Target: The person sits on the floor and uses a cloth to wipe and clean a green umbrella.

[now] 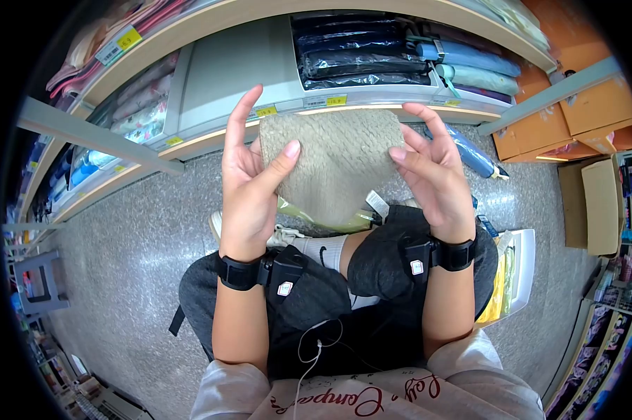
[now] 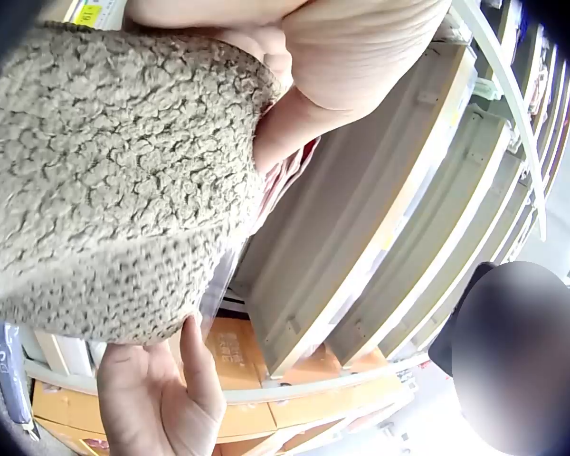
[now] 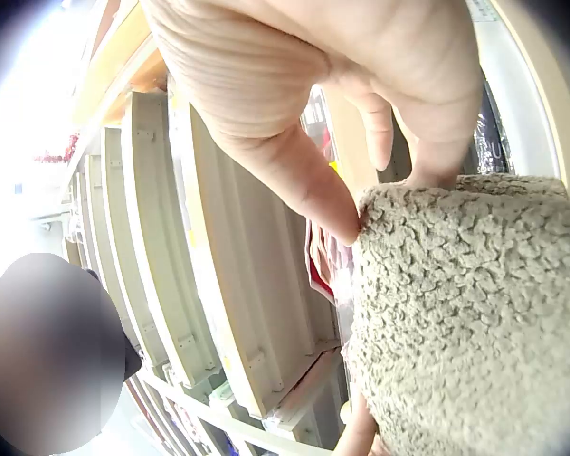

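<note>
A beige-grey cloth with a nubby, towel-like texture [image 1: 330,157] is stretched between both hands in front of the shelf, its lower part sagging. My left hand [image 1: 249,185] pinches its left edge, thumb on the near face, index finger pointing up and away. At the opposite edge, my right hand [image 1: 438,178] grips the same way, with its thumb in front and other fingers partly hidden behind. The left wrist view shows the cloth's bumpy surface [image 2: 123,152] close up. In the right wrist view, the thumb presses at the cloth's folded top corner [image 3: 456,285].
Beyond the hands runs a low shelf [image 1: 232,70] with dark plastic-wrapped goods [image 1: 361,59]. A green package [image 1: 340,222] lies on the floor below the cloth. On the right are a blue wrapped item [image 1: 475,154], a white box with yellow packages [image 1: 528,269] and a cardboard box [image 1: 601,206].
</note>
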`<state>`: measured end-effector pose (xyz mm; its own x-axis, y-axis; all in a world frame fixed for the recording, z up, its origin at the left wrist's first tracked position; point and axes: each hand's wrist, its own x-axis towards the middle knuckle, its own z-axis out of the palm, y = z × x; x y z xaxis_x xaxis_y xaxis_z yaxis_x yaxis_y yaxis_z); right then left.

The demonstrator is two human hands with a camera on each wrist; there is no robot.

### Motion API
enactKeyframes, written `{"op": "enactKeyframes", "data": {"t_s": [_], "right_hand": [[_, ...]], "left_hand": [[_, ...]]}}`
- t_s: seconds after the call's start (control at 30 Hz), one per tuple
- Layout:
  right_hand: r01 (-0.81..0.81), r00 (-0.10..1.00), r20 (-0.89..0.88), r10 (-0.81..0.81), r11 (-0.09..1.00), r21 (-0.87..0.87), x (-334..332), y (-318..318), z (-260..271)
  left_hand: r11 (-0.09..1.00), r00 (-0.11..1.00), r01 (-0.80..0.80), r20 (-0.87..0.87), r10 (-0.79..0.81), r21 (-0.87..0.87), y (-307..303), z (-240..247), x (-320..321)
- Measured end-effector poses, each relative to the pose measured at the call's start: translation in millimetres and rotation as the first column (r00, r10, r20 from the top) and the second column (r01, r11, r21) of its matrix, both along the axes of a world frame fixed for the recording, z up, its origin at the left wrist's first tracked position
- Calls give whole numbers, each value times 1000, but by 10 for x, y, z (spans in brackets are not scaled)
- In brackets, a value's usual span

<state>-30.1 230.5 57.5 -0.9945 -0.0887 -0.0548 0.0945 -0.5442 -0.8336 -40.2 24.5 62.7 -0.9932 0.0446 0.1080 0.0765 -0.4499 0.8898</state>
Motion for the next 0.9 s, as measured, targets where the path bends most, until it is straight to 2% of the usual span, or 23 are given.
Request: {"op": "enactKeyframes", "data": {"t_s": [0.3,0.37,0.4,0.5,0.6,0.67,0.77,0.8,0.9], "right_hand": [[-2,995,-91,28,961,276,0,-53,-6],[-15,995,-85,44,946,323,0,-49,-25],[30,994,-108,6,944,330,-5,-61,-32],[130,984,-161,-75,922,364,-18,-93,-54],[135,983,-174,-65,892,430,-20,-113,-64],[113,984,-172,-34,873,474,-12,-139,-61],[206,960,-268,-84,858,471,-29,-144,-87],[229,956,-273,-105,851,472,-33,-141,-87],[283,947,-279,-162,833,476,-31,-126,-76]], "left_hand": [[999,1000,12,-5,-12,32,-71,-41,-32],[992,997,-67,-54,62,-104,-80,-78,-58],[979,992,-108,-82,95,-170,-83,-98,-66],[838,964,-248,-207,165,-487,-117,-161,-59],[784,962,-271,-172,210,-558,-96,-144,-33],[807,959,-281,-176,221,-519,-120,-160,-49],[856,969,-248,-127,213,-454,-176,-167,-71],[873,973,-230,-102,206,-430,-195,-167,-74],[819,993,-112,-83,79,-563,-234,-154,-57]]}}
